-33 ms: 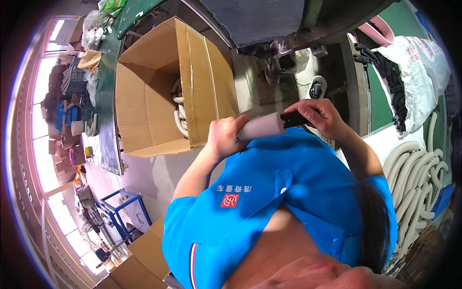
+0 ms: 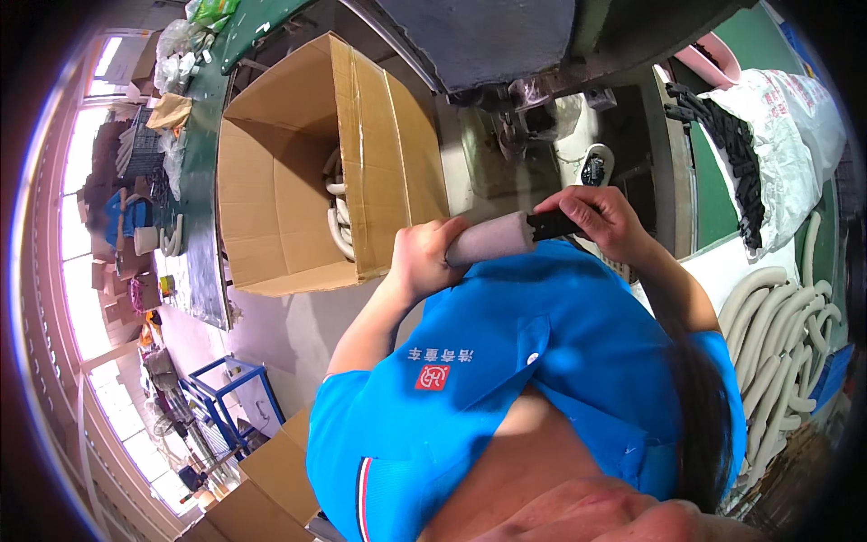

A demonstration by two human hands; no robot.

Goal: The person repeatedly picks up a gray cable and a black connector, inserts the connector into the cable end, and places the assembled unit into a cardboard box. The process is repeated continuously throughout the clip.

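My left hand (image 2: 423, 255) is closed around a pale grey foam tube (image 2: 492, 240), which lies across the front of my blue shirt. At the tube's right end, the thumb and fingers of my right hand (image 2: 603, 221) pinch a black strip-like piece (image 2: 553, 224). The black piece meets the tube's open end; how far it goes inside is hidden. Both hands are close to my body, just above the shirt.
An open cardboard box (image 2: 397, 144) holding curved off-white tubes (image 2: 340, 221) stands ahead left. To the right are piled curved foam tubes (image 2: 768, 316), black strips (image 2: 745, 172) and a white sack (image 2: 795, 126). A dark machine (image 2: 506, 41) stands ahead.
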